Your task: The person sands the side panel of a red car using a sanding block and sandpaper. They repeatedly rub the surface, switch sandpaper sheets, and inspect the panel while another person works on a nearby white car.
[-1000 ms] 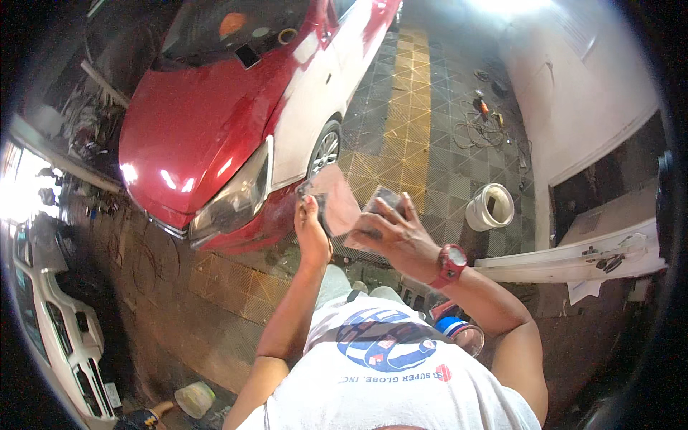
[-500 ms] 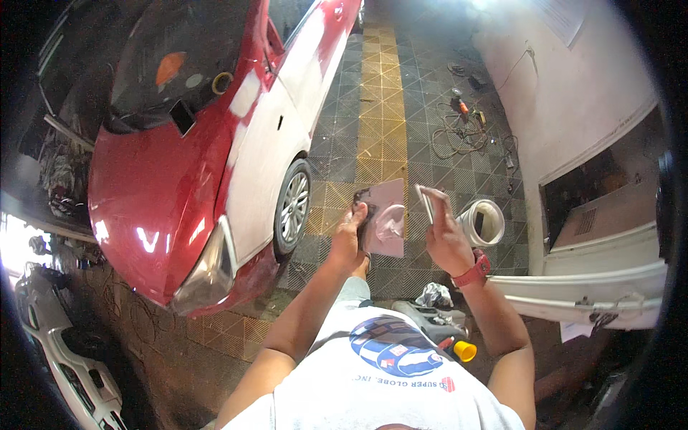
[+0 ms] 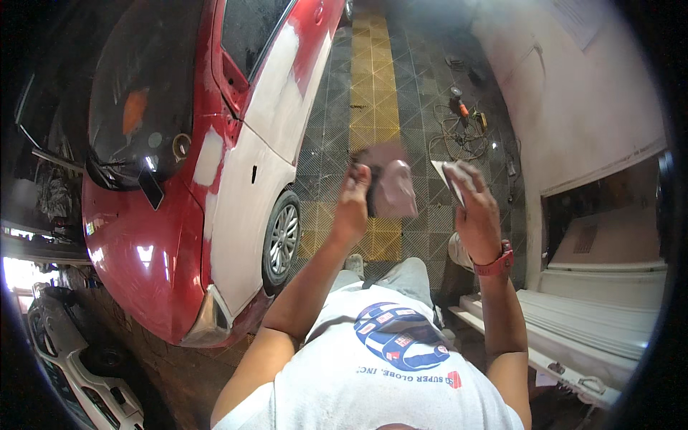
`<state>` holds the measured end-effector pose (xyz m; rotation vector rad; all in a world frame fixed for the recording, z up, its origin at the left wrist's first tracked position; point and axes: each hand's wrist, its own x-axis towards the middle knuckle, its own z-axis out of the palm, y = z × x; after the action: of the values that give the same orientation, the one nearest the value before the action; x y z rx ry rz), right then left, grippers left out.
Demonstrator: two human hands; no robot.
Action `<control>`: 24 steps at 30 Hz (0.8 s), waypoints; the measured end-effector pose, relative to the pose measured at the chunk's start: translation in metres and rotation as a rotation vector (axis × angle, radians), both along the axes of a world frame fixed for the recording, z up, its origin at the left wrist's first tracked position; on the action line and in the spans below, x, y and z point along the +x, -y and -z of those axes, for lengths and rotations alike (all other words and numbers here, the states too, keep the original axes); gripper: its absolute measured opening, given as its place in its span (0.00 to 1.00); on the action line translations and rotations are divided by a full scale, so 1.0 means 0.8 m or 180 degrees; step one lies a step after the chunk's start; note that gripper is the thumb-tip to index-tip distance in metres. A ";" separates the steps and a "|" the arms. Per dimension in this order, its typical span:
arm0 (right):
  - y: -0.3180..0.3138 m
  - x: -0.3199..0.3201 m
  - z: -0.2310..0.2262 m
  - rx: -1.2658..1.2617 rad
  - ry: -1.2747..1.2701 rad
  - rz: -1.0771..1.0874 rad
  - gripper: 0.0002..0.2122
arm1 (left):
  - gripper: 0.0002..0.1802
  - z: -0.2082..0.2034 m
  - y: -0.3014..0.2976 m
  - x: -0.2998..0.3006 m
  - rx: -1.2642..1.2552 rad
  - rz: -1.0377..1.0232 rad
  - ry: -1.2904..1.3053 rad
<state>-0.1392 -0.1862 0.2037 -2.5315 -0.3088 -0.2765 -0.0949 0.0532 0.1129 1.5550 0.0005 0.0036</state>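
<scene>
My left hand (image 3: 351,204) is closed on the edge of a flat mixing board (image 3: 383,154). A mound of pinkish-grey filler paste (image 3: 398,188) lies on the board's face. To the right, apart from the board, my right hand (image 3: 479,218) grips a thin, pale, flat spreader (image 3: 447,178) between fingers and thumb. A red car (image 3: 143,251) stands to the left, with whitish filler or primer over its front fender (image 3: 233,208) and door; neither hand touches it. The board and fingers are slightly blurred.
Partly hidden by my right wrist is a white tub (image 3: 456,249). A coiled cord (image 3: 459,140) with an orange-ended tool lies on the tiled floor near the right wall. White panels (image 3: 595,308) lie at the lower right, and a loose bumper (image 3: 79,358) lies lower left.
Both hands have moved up in the view, the right also further right. The view has shifted, so the car's side shows more and my right forearm now covers much of the tub.
</scene>
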 end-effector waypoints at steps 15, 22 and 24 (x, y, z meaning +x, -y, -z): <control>0.143 0.241 -0.042 -0.0385 0.0293 -0.1829 0.30 | 0.22 0.021 0.186 0.245 -0.2546 -0.0853 -0.0644; 0.242 0.406 0.050 -0.0563 -0.0143 -0.1373 0.25 | 0.23 0.010 0.246 0.302 -0.3233 -0.0434 -0.0370; 0.252 0.440 0.052 -0.0228 -0.0882 -0.1398 0.23 | 0.23 0.014 0.239 0.310 -0.3294 -0.0607 -0.0598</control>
<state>0.2128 -0.3879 0.1622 -2.4490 -0.7556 0.2564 0.1528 -0.1378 0.1018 0.5117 0.2607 0.0066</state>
